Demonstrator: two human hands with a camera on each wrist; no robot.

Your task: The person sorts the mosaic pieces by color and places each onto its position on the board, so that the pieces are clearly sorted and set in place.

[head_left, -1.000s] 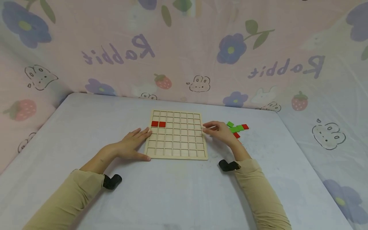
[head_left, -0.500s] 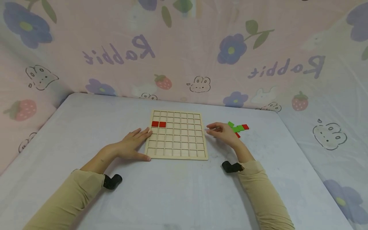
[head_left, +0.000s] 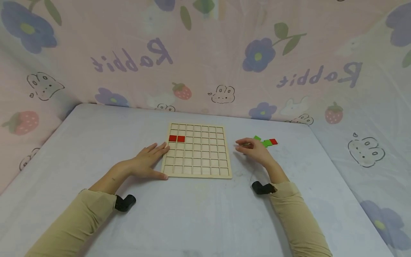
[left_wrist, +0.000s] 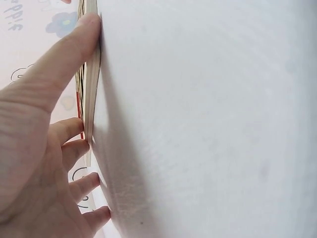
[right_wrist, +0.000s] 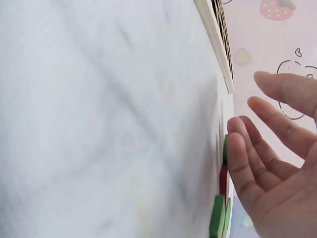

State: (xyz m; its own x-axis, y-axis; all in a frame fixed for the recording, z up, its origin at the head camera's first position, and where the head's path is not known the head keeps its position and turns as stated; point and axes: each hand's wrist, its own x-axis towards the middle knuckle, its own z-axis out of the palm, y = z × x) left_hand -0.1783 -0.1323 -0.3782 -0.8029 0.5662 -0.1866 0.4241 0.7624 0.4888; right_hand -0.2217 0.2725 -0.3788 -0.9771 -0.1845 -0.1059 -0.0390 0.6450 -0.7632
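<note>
A pale wooden grid board (head_left: 197, 157) lies on the white table, with two red square tiles (head_left: 177, 138) side by side in cells at its left edge. My left hand (head_left: 146, 162) rests along the board's left side, fingers spread, thumb and fingertips at its edge, as the left wrist view also shows. To the right of the board hovers my right hand (head_left: 255, 150), fingers loosely bent and nothing between them in the right wrist view. Beneath and beyond it are green tiles (head_left: 267, 143) and a red tile (head_left: 273, 141), partly hidden by the hand.
The white table (head_left: 192, 214) reaches back to a pink curtain (head_left: 205, 64) printed with flowers, rabbits and strawberries. A black wrist mount (head_left: 126, 203) sits on the left sleeve, another black mount (head_left: 263, 187) on the right.
My right hand has drawn back to the right, away from the board's right edge and over the loose tiles, covering more of them. The left hand and the board have stayed put.
</note>
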